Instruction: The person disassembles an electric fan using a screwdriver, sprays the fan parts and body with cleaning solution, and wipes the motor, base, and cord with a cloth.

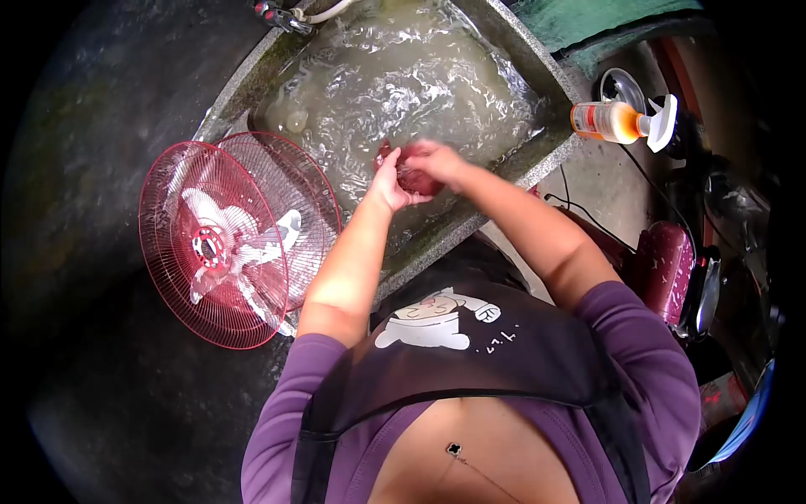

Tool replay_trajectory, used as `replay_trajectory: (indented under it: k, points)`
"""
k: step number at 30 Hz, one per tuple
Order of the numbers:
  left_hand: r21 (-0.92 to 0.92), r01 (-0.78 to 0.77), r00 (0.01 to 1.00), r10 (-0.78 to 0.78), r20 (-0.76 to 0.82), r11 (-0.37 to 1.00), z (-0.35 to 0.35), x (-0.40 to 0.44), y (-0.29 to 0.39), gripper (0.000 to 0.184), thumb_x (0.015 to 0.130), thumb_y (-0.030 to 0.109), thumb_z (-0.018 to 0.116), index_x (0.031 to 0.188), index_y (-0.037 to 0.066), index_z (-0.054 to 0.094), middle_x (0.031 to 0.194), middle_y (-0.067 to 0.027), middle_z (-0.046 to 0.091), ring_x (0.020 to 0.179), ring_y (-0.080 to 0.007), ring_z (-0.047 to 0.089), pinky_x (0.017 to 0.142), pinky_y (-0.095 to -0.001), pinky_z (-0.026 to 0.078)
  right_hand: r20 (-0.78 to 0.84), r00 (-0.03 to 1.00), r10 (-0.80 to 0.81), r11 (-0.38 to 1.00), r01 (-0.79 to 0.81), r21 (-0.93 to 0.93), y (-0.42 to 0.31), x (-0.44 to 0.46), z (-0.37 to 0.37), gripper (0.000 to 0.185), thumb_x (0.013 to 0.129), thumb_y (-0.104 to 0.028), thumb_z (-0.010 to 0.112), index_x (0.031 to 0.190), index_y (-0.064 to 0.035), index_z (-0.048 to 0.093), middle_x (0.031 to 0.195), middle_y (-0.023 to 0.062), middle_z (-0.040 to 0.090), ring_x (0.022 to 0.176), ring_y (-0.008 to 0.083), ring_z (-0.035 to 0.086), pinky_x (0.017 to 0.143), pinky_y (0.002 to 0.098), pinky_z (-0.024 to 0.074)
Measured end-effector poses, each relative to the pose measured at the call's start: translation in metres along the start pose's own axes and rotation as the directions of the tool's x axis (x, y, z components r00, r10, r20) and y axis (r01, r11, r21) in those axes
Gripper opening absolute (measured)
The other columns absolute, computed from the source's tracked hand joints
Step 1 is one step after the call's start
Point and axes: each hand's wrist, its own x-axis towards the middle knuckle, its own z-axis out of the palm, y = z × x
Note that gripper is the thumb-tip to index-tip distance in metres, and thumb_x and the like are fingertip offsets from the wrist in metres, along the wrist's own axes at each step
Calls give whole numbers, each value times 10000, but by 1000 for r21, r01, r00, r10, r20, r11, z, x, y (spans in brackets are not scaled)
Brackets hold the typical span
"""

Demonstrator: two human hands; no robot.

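Note:
Over the water of a stone sink (pixel 243 80), my left hand (pixel 391 181) grips a dark red, rounded piece (pixel 420 182) from its left side, thumb on top. What the piece is exactly, I cannot make out. My right hand (pixel 438 163) is against the top right of the same piece, its fingers curled and blurred by motion. Cloudy, rippling water (pixel 395 84) fills the basin beneath both hands. To the left, red wire fan guards (pixel 159 252) lean on the sink's edge, with pale fan blades (pixel 220 212) showing through the mesh.
An orange-and-white spray bottle (pixel 617 122) lies at the sink's right corner. At the top left is a tap (pixel 284 17) with a pale hose. A maroon, patterned object (pixel 665 270) and dark cables are on the right. Dark floor (pixel 92 252) spreads along the left.

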Motion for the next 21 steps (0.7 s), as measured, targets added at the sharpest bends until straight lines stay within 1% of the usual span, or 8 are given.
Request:
replay_trajectory:
  k: [5,7,9,15,17,18,20,21]
  points:
    - [-59,-313,860,309,407,948,-20,3,-21,355,1025,349,427,1253,111,562,1138,-164,641,994,-314,654,832,-489,547,180,971,-157,924,208,-321,-39,-66,66,267,860,-285,658,1074,-126,675,946,124,717,803,299,709,733,431,563]
    - [-275,-93,846,221,485,957,-47,50,-17,391,1004,349,445,1294,107,548,1158,-171,643,1030,-340,650,866,-539,539,35,871,-491,514,321,-796,-29,-56,59,291,865,-415,633,1015,-166,642,939,124,696,792,344,694,703,470,552]
    - [6,-256,962,254,105,967,-30,35,-11,440,1015,372,451,1350,94,522,1255,-161,628,1147,-380,618,997,-582,489,-42,910,-412,429,153,-890,-18,-28,28,263,916,-437,571,972,-184,613,912,107,682,821,337,694,685,485,546]
    - [-9,-180,960,174,-221,984,-18,-7,5,481,1059,363,407,1455,90,402,1466,-182,473,1346,-430,447,1086,-706,321,-613,785,-92,689,-394,-608,30,21,-25,354,976,-398,569,1210,-137,621,1207,181,662,954,396,680,819,505,528]
    - [-48,-117,975,105,-197,992,-11,-9,10,498,1047,358,440,1469,102,379,1487,-181,449,1373,-426,413,1086,-726,287,-362,870,335,927,-373,-41,-1,-5,-8,391,925,-286,681,1276,-142,586,1135,117,690,929,286,684,785,429,542]
    - [-83,-51,985,36,-171,995,-9,-8,12,522,1035,354,474,1483,114,357,1507,-179,425,1399,-422,379,1085,-745,252,32,981,192,981,-192,-13,-16,-14,-11,443,849,-151,749,1259,-114,585,1095,76,690,923,184,662,773,343,541]
    - [-147,-24,999,19,-35,989,-32,1,11,522,1012,297,528,1463,74,387,1526,-184,387,1394,-359,394,1109,-655,324,114,993,-10,999,7,32,-36,-36,27,308,855,-93,693,1147,-11,637,1096,99,693,947,166,667,791,330,548]
    - [7,-315,943,313,114,949,-53,9,5,537,999,291,513,1469,66,388,1495,-187,422,1319,-356,457,1065,-604,380,119,963,-240,970,243,-6,-2,-23,50,337,866,-120,686,1181,-13,635,1084,99,702,945,178,674,804,339,552]
